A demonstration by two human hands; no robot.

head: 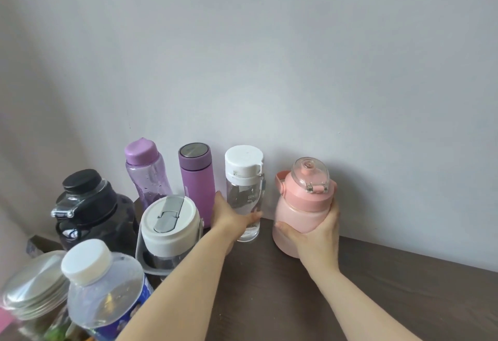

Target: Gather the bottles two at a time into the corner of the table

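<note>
My left hand point(230, 218) is wrapped around a clear bottle with a white cap point(244, 179), which stands upright by the wall. My right hand point(314, 235) grips the lower body of a squat pink bottle point(299, 214) with a clear flip lid, just right of the clear one. Both bottles rest on the dark wooden table point(377, 287). To their left stand a purple flask point(196, 179) and a translucent purple bottle point(147, 173) against the wall.
Clustered at the left are a big black jug point(89, 206), a white-lidded bottle with a grey handle point(168, 230), a plastic water bottle with a blue label point(105, 295) and a metal-lidded jar point(35, 300). A grey wall backs the table.
</note>
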